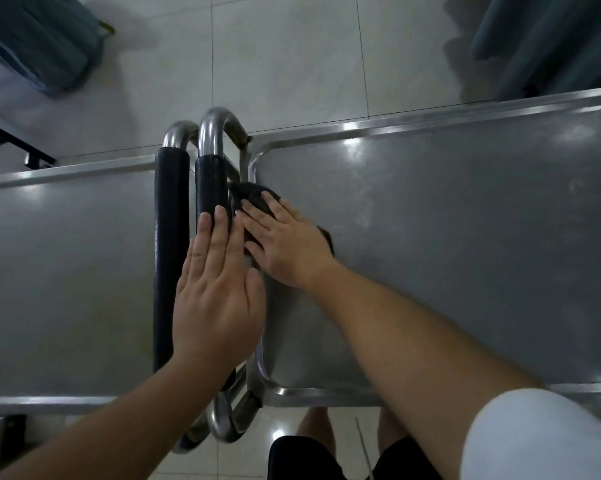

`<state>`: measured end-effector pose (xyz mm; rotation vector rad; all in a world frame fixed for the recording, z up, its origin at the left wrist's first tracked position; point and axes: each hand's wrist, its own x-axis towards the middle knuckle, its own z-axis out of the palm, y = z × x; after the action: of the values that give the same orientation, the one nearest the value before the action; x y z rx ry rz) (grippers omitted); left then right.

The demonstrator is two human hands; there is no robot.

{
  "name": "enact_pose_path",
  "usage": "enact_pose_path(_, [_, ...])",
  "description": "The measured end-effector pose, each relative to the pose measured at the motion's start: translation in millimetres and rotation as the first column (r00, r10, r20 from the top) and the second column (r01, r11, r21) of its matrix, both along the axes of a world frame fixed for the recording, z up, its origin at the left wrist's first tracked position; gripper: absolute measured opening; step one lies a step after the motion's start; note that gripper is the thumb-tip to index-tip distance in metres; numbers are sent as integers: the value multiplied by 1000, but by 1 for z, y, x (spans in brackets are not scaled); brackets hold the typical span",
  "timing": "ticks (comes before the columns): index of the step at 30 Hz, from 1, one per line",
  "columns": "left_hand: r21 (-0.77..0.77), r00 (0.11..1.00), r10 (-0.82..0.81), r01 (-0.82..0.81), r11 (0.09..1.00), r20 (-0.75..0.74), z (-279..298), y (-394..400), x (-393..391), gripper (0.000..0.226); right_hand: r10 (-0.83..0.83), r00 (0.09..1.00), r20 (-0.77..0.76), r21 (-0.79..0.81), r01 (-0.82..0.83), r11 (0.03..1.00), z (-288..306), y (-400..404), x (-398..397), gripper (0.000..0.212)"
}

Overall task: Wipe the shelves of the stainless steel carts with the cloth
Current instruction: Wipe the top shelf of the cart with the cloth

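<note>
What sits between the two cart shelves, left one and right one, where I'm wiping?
In the head view, two upright handle bars with black grips stand between the left shelf and right shelf; the left hand rests on one.

We see a dark cloth [254,202] bunched on the left end of the right cart's dull steel shelf [448,244], beside the left cart's shelf [67,265].
</note>
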<state>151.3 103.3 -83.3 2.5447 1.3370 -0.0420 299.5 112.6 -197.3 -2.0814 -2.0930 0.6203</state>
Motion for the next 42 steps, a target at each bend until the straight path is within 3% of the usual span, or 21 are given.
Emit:
enact_pose_path(3, [-11,1000,14,-13,1000,23,1,0,2,68,7,1000,26,42,-8,999,-10,-14,68,64])
enact_pose_path(6, [-23,999,18,-17,1000,28,1,0,2,67,-326,944,44,88,321,943,-15,-31,161,67])
enact_pose_path(8, [-19,1000,9,-9,1000,21,1,1,2,67,-620,782,68,78,615,784,-15,-51,219,70])
enact_pose_path(10, [-16,1000,5,-5,1000,17,1,1,2,68,-844,526,103,73,843,533,-15,-69,262,74])
enact_pose_path(13, [-15,1000,1,-1,1000,19,0,1,2,67,-972,171,162,20,984,177,-10,-67,281,71])
enact_pose_path(14, [-15,1000,-2,2,1000,20,0,1,2,67,-981,112,159,-3,994,113,-8,-58,276,69])
enact_pose_path(16, [-10,1000,-5,5,1000,19,-1,0,1,67,-989,81,121,-33,996,78,-4,-34,251,68])
enact_pose_path(18, [-6,1000,1,0,1000,30,-1,0,1,68,-983,163,90,-24,987,161,-4,-9,212,69])
enact_pose_path(21, [-1,999,-5,5,1000,49,-2,0,1,68,-902,427,70,11,903,429,-5,27,143,70])
enact_pose_path(24, [5,998,-2,1,1000,60,-4,1,1,68,-674,736,56,26,674,738,-3,62,86,68])
enact_pose_path(27, [6,999,-3,2,1000,50,-5,1,1,69,-418,908,33,34,417,908,-4,83,42,65])
enact_pose_path(31, [0,1000,-18,18,1000,21,-4,2,1,70,-334,941,-57,0,335,942,-6,79,16,62])
enact_pose_path(34, [-5,1000,-1,1,1000,4,-4,2,1,70,-161,985,-60,31,163,986,-11,45,1,61])
enact_pose_path(37, [19,1000,-2,2,1000,24,-3,1,2,68,21,999,-34,52,-19,998,-12,-12,-26,65])
enact_pose_path(39, [21,999,0,-1,1000,35,-2,0,2,67,59,990,-125,94,-47,994,-12,-62,-50,70])
enact_pose_path(42, [14,999,15,-16,1000,49,-2,1,2,67,220,960,-176,95,-206,974,-13,-152,-86,58])
